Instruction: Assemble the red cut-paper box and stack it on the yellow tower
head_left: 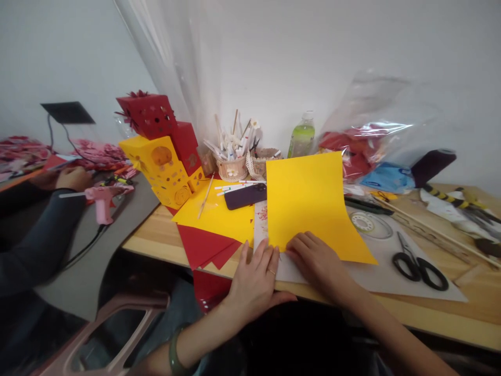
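Note:
A large yellow paper sheet point(305, 203) stands partly raised off the white board point(391, 279), its right side curving down to the surface. My right hand point(319, 269) is closed at the sheet's lower edge, fingers curled together over the paper; the thumb is hidden. Just left of that edge, my left hand point(252, 277) lies flat near the table's front with its fingers stretched out and apart. It wears a ring, and a green bangle point(174, 352) is on the wrist. Black-handled scissors point(418, 266) and a clear tape roll point(366, 222) lie to the right.
More yellow sheets point(219, 216) and red sheets point(203, 245) lie left, with a dark phone point(245, 197) and markers. Red point(152, 115) and yellow paper boxes point(160, 167), pen baskets point(231, 169) and a bottle point(302, 136) stand behind. Another person's hand point(72, 179) and a pink glue gun point(100, 201) are far left.

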`<state>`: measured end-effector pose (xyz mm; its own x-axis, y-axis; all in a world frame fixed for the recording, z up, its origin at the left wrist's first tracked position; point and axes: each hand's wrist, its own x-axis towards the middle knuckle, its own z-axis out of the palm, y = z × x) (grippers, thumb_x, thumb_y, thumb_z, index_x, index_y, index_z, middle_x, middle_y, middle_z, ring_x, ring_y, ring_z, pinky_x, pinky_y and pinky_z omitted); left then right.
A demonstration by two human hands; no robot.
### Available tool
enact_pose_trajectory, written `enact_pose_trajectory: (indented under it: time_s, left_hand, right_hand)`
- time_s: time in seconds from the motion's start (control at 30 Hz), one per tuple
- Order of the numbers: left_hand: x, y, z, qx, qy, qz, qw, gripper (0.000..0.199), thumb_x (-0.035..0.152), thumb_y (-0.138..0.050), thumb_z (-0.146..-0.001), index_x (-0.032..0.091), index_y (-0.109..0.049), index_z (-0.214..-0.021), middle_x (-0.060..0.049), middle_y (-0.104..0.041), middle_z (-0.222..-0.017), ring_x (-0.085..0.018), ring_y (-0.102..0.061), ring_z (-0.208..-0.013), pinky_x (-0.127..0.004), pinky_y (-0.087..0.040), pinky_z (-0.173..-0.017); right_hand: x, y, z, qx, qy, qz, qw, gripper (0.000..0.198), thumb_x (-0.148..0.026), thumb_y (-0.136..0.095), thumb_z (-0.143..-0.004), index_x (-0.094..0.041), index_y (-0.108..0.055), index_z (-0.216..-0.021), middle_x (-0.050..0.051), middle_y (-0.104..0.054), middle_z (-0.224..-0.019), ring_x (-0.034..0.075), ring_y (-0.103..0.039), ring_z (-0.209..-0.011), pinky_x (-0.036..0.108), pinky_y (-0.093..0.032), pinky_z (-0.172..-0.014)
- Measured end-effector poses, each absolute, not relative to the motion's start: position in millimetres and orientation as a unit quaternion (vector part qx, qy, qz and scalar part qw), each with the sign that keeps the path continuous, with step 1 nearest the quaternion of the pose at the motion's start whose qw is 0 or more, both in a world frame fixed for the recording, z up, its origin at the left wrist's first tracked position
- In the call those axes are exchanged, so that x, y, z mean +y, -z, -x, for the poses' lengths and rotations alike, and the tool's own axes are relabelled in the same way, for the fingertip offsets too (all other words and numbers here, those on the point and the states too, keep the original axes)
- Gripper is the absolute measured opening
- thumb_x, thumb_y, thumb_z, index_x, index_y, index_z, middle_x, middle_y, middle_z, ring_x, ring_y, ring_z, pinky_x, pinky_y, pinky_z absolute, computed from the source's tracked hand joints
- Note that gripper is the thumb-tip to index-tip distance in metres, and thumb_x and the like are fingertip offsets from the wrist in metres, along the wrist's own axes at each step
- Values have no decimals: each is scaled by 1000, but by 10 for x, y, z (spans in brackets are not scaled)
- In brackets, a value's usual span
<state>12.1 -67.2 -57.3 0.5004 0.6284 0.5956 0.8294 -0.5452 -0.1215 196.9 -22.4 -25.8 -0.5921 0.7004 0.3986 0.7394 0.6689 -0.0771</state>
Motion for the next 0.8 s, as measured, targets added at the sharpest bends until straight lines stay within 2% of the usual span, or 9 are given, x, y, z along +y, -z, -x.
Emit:
enact_pose_trajectory:
  time_s: [0.17,0.53,0.8]
  left_hand:
    - [-674,565,-127,-434,254,843,193,76,72,-33,-81,12,-55,-123,-13,-66,-114,-28,-50,-120,-51,-23,-108]
    - [-695,502,-141,-441,233,848,181,79,73,-33,-81,11,-55,-124,-16,-65,-116,-30,-49,-121,-55,-26,-106]
    - [-736,499,-181,-462,212,842,181,82,73,-27,-82,10,-55,-124,-16,-63,-122,-30,-48,-124,-56,-30,-104]
  right_hand:
    - [-259,255,-2019,-880,35,434,192,22,-25,-43,-94,-18,-56,-78,7,-60,-78,20,-52,-74,32,-38,-66]
    - [-162,103,-2014,-863,-88,474,152,15,-22,-47,-89,-18,-59,-81,4,-65,-77,16,-58,-69,27,-41,-63]
    - [-150,50,-2008,-833,-153,515,134,15,-26,-47,-88,-17,-58,-82,4,-65,-76,15,-56,-65,26,-38,-59]
